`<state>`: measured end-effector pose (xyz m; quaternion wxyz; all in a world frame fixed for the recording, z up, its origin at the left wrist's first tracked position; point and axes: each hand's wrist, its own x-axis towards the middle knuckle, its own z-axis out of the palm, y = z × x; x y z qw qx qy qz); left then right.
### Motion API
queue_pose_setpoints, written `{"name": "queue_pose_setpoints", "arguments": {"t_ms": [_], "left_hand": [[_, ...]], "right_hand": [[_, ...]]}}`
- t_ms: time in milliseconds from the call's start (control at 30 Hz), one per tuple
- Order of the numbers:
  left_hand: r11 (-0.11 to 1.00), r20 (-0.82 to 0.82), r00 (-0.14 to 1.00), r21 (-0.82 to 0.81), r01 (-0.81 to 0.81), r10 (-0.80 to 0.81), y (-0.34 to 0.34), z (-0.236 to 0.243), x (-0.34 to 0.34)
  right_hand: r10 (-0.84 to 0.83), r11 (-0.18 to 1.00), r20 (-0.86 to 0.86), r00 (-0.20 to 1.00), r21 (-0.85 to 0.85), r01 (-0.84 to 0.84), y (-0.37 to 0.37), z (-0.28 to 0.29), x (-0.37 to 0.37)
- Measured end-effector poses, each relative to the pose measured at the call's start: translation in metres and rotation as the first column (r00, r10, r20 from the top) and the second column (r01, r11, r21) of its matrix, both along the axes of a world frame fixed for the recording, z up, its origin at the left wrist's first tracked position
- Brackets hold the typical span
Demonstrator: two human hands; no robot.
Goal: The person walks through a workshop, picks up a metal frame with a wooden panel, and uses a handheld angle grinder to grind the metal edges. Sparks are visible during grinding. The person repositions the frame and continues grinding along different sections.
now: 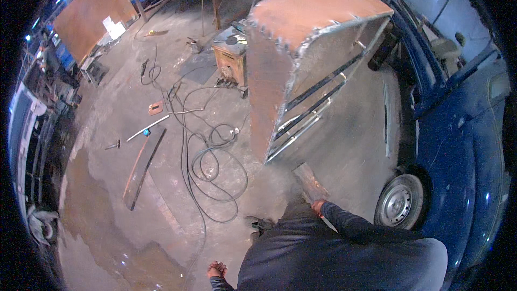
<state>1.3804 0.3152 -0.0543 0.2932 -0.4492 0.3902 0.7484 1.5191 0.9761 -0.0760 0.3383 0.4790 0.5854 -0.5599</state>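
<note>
My right hand [319, 206] grips the near end of a flat, worn, grey-brown strip [311, 181], which points forward and left over the floor. Whether the strip is metal or wood, I cannot make out. Low at the left of my body hangs my left hand [217, 269], its fingers curled and nothing visible in them. In front stands a large welded sheet-metal piece [269, 75] with a rust-orange curved top [318, 13] and rough seams. Dark and bright bars [318, 97] run across its open right side.
Looped cables [215, 178] spread across the concrete floor. Left of them lie a long dark bar [145, 170], a thin light rod [148, 128] and an orange plate [155, 108]. A boxy machine [230, 56] stands behind. On the right is a blue vehicle [458, 156] with its wheel [399, 203].
</note>
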Motion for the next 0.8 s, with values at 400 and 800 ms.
{"name": "queue_pose_setpoints", "arguments": {"t_ms": [400,800], "left_hand": [[-0.199,0.210,-0.080,-0.643,0.739,-0.974,0.152,0.001,-0.016],[0.181,-0.320,-0.064,-0.678,0.713,-0.945,0.440,0.014,-0.211]], "right_hand": [[-0.481,0.642,0.233,0.845,-0.564,0.520,0.119,-0.104,0.052],[-0.962,0.255,0.024,0.270,-0.264,0.930,0.132,0.011,0.179]]}}
